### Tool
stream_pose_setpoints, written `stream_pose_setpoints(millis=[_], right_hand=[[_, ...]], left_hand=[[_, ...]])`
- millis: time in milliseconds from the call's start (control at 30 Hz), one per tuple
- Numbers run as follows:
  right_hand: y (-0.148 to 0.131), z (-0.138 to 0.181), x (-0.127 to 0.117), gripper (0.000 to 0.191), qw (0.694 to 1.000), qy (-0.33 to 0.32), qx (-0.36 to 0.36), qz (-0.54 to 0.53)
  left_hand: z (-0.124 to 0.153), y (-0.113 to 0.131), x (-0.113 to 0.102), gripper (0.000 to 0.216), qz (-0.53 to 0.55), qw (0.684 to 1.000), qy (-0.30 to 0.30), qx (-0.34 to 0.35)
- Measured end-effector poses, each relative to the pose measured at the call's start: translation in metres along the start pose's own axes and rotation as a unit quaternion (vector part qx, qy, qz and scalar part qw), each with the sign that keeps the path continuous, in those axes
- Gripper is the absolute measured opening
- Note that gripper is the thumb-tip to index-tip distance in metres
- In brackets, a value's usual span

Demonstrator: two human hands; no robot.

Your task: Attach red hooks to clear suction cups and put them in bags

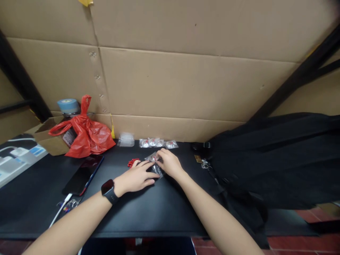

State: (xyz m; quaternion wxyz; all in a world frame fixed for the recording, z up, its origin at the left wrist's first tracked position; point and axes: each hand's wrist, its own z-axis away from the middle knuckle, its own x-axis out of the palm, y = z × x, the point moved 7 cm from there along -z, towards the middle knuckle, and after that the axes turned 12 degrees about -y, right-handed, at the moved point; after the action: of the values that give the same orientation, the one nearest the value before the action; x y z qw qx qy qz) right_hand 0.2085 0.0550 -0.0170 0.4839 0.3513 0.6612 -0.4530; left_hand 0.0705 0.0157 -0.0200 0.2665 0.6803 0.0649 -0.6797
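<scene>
A small clear plastic bag (158, 170) lies on the black tabletop between my hands, with a round silvery item with red on it (153, 158) at its upper end. My left hand (136, 177), with a dark watch on its wrist, lies palm down with fingers spread, its fingertips touching the bag. From the other side my right hand (171, 163) curls its fingers onto the bag, thumb and fingertips pinching beside the round item. A bundle of red cord (133, 162) sits just beyond my left fingers, partly hidden by them.
Several bagged round items (152, 142) line the cardboard wall (170, 85), beside a stack of clear sleeves (126, 140). To the left are a red plastic bag (92, 136), a phone (84, 175) on a cable and a power strip (20, 164). A black backpack (276, 159) fills the right.
</scene>
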Motion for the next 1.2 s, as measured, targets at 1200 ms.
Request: stream_pose_setpoints(millis=[1200], right_hand=[[0.011, -0.005, 0.012, 0.022, 0.992, -0.065, -0.030, -0.104]], left_hand=[[0.006, -0.046, -0.020, 0.016, 0.090, 0.960, 0.178, -0.195]])
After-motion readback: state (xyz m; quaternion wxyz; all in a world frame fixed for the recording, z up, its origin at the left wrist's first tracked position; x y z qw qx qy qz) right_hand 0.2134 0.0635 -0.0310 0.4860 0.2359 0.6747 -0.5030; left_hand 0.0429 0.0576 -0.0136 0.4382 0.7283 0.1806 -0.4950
